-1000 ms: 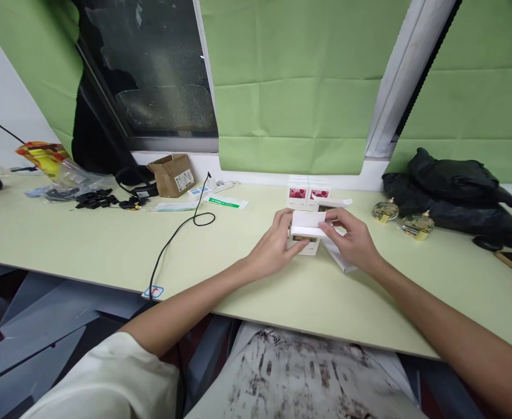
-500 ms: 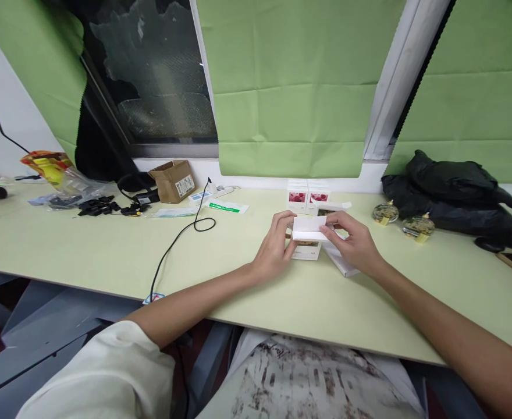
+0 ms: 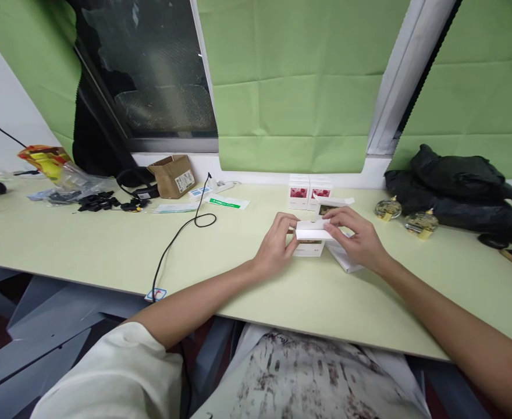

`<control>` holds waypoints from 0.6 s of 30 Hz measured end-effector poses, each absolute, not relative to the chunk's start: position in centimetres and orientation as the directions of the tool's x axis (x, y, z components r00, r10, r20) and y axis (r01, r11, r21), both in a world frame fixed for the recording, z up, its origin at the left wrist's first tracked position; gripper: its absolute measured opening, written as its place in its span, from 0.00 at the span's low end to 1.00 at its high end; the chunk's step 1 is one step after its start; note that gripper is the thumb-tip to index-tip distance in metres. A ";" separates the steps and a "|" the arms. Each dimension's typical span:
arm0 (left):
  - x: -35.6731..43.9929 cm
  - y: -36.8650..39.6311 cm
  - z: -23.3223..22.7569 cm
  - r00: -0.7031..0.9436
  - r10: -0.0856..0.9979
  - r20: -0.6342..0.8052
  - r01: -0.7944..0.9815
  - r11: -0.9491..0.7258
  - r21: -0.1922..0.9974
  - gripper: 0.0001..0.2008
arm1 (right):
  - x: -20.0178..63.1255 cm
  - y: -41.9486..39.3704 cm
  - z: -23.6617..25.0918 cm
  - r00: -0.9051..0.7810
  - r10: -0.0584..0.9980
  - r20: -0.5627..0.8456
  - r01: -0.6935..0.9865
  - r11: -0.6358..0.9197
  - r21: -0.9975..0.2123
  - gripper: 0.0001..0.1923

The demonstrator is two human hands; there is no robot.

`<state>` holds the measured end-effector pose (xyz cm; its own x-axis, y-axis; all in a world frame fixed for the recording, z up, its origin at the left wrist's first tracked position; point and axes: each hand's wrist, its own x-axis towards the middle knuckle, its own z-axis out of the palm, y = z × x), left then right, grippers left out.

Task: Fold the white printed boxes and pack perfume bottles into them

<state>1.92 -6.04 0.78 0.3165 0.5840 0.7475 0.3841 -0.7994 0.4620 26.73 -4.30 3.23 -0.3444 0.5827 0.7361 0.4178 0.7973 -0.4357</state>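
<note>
A small white carton (image 3: 309, 250) with a printed picture on its front stands on the table between my hands. My left hand (image 3: 274, 247) is closed round its left side, with the thumb at the front. At the top, my right hand (image 3: 357, 240) pinches the white lid flap (image 3: 312, 234), its thumb and fingers on the flap's right end. The inside of the carton is hidden from me. Behind it is another white carton (image 3: 327, 208) with its flap raised. A flat white box (image 3: 343, 261) lies partly under my right hand.
Two white cartons with red pictures (image 3: 298, 193) stand by the wall. Two round glass bottles (image 3: 387, 209) sit to the right, before black plastic bags (image 3: 461, 192). Leftward are a black cable (image 3: 173, 247), a brown cardboard box (image 3: 172, 177), green-and-white packet (image 3: 227, 202) and black small parts (image 3: 99, 201).
The carton's lid flap has tipped lower, and its upright tab shows less. My right fingers have shifted slightly over the flap. My left hand keeps its hold. The view has shifted slightly.
</note>
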 end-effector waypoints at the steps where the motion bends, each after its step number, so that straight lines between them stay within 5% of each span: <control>1: 1.9 -5.9 0.8 0.316 0.575 0.755 0.383 -0.805 0.453 0.10 | 26.7 -4.3 3.2 -0.346 0.582 0.736 0.419 0.798 -0.434 0.07; 18: 1.5 -5.6 1.1 0.314 0.479 0.820 0.480 -0.825 0.298 0.08 | 26.7 -4.3 2.9 -0.376 0.561 0.737 0.417 0.813 -0.406 0.07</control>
